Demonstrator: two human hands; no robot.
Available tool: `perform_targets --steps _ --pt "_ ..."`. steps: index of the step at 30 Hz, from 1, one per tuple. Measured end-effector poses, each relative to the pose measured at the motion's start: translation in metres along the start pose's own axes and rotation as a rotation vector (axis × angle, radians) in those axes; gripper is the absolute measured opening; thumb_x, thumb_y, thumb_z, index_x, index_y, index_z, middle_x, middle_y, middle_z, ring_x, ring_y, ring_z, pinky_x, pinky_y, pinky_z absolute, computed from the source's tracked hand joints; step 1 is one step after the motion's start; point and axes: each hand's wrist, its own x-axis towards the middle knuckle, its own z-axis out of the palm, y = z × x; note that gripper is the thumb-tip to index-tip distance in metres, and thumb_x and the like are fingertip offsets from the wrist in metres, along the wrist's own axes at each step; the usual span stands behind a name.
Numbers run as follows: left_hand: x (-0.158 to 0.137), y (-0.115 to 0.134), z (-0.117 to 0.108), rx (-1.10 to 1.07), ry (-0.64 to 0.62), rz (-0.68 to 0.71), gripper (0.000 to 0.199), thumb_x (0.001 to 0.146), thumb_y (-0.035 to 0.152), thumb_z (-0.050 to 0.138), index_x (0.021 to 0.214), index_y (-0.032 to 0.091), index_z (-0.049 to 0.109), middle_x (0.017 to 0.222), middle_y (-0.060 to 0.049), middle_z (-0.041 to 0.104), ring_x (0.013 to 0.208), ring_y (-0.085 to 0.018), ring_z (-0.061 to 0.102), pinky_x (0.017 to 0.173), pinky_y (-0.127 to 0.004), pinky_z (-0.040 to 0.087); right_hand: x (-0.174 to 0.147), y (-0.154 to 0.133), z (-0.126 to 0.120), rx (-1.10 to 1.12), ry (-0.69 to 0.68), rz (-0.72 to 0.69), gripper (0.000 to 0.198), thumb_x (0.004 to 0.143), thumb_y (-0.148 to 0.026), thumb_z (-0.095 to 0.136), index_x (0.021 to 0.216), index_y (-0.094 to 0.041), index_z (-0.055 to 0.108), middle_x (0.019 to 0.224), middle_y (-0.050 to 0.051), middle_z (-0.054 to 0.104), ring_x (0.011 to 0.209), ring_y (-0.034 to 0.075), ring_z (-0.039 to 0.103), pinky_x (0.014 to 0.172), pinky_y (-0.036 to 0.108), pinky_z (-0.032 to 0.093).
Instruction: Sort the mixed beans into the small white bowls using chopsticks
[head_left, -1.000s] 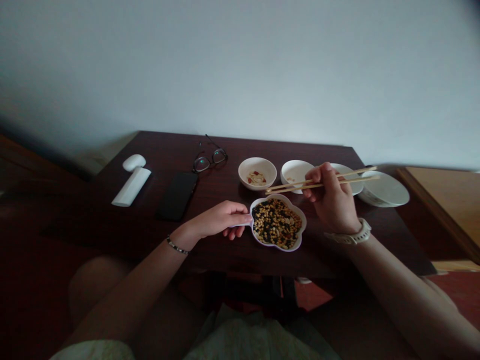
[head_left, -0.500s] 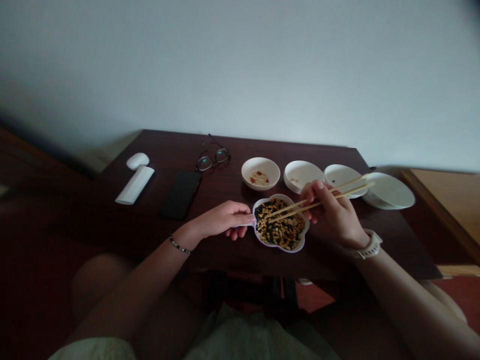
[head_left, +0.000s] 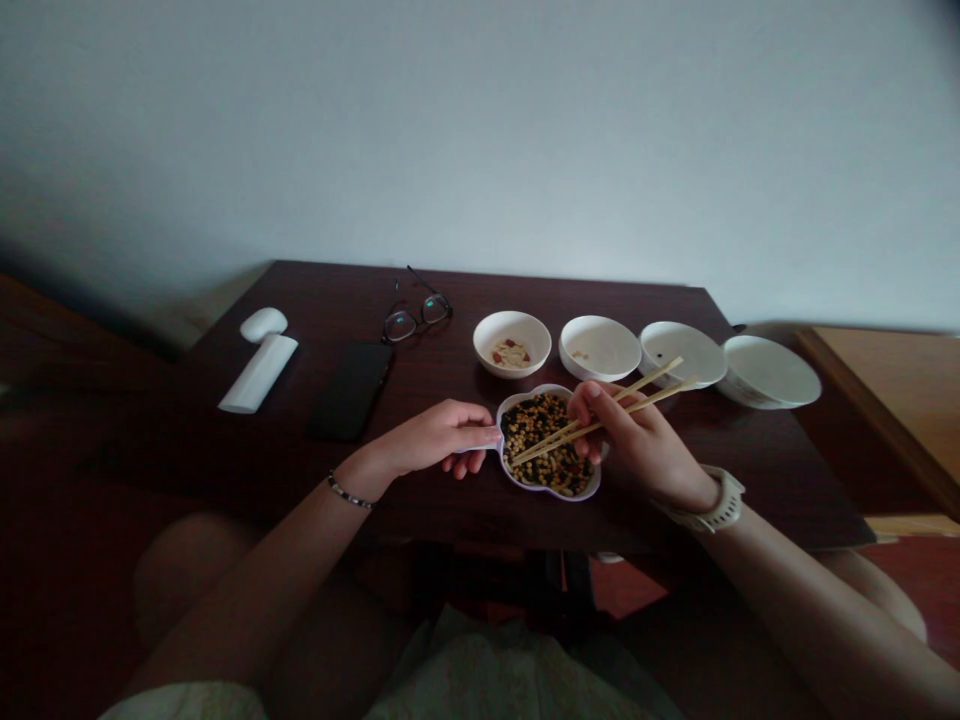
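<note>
My left hand (head_left: 450,438) is closed round the short handle of a white, flower-shaped dish (head_left: 574,493), thumb on top. Mixed beans and grains (head_left: 551,430), yellow and black, cover the dish's bottom. My right hand (head_left: 626,430) grips a pair of wooden chopsticks (head_left: 652,390) over the dish's right side. The chopstick tips are close together and touch the grains near the left side of the dish. Behind the dish stands a white bowl (head_left: 512,345) with pale slices and red-brown bits in it.
To its right are a white bowl (head_left: 600,348) with a few pale bits, another bowl (head_left: 697,350) with a dark speck, and a wider bowl (head_left: 772,372). Glasses (head_left: 417,315), a black phone (head_left: 350,390) and a white handheld device (head_left: 260,372) lie on the left of the dark table (head_left: 465,520).
My right hand has moved left and lower over the dish, and the chopstick tips have shifted to the left side of the grains, closer together. My left hand keeps its hold.
</note>
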Motion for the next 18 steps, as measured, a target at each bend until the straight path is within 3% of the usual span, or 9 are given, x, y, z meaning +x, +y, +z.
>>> perform_targets --steps 10,18 --pt "0.0001 -0.0013 0.0003 -0.012 -0.003 0.021 0.041 0.105 0.058 0.065 0.093 0.018 0.065 0.074 -0.001 0.072 0.055 -0.010 0.062 0.048 -0.021 0.036 -0.0024 -0.0076 0.0007 -0.023 -0.029 0.065 0.051 0.109 -0.066 0.055 0.086 -0.021 0.062 0.063 0.002 0.070 0.052 0.014 0.064 0.051 0.024 0.050" --pt "0.0007 -0.0024 0.0001 -0.016 0.005 0.016 0.042 0.103 0.060 0.066 0.094 0.019 0.066 0.075 -0.001 0.072 0.055 -0.010 0.062 0.047 -0.021 0.037 -0.0039 -0.0065 0.0039 -0.065 -0.007 0.021 0.050 0.110 -0.064 0.054 0.085 -0.022 0.061 0.063 0.001 0.069 0.053 0.015 0.062 0.051 0.025 0.048"
